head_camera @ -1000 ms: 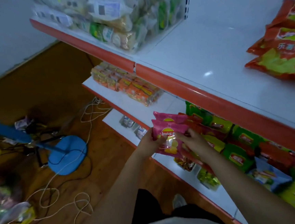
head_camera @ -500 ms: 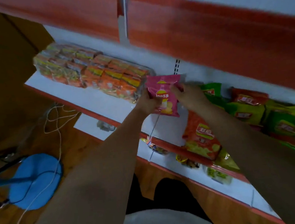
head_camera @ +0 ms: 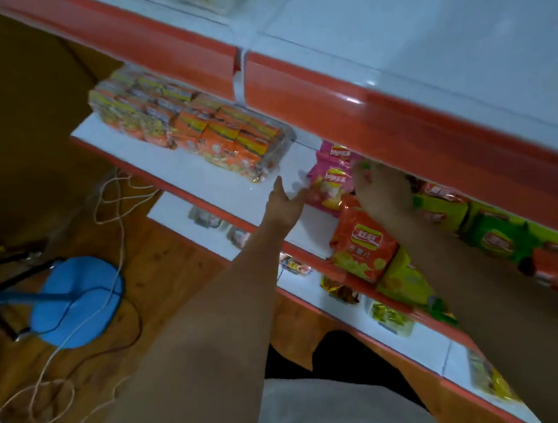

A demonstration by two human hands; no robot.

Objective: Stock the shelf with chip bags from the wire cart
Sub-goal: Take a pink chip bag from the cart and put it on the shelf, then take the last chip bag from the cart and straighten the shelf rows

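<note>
Two pink chip bags point(head_camera: 330, 176) lie on the white middle shelf point(head_camera: 221, 182), partly under the red lip of the shelf above. My left hand point(head_camera: 283, 204) hovers just left of them, fingers spread, holding nothing. My right hand point(head_camera: 382, 190) rests palm down at their right edge; whether its fingers pinch a bag is hidden. An orange chip bag point(head_camera: 363, 244) lies in front of my right hand at the shelf edge, with green and orange bags point(head_camera: 495, 236) further right. The wire cart is not in view.
A wrapped block of orange snack packs point(head_camera: 196, 130) fills the left of the same shelf. A lower shelf point(head_camera: 314, 285) holds small packets. On the wooden floor stand a blue stool point(head_camera: 76, 300) and loose white cords point(head_camera: 115, 205).
The pink bag that both hands held up has been laid on the middle shelf. My left hand has let go and opened. The camera has tilted back up.
</note>
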